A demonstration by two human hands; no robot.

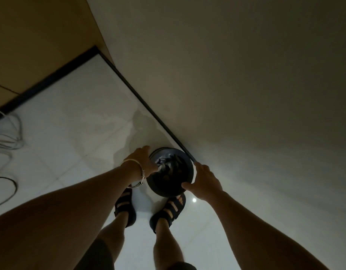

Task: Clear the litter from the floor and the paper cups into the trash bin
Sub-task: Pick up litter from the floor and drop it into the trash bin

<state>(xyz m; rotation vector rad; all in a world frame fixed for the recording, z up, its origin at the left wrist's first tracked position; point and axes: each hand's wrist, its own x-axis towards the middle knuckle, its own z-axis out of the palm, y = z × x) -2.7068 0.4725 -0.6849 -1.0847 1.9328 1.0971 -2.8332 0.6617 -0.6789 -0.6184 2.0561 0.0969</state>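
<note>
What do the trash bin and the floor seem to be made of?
Trash bin: probably plastic, dark, smooth rim; dim light leaves it open. Floor: apparently glazed tile, pale and glossy, with grout lines and a reflected light spot.

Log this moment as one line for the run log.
place: trash bin by wall | left hand: at left rim, fingers over pale litter inside, grip unclear | right hand: holds right rim
</note>
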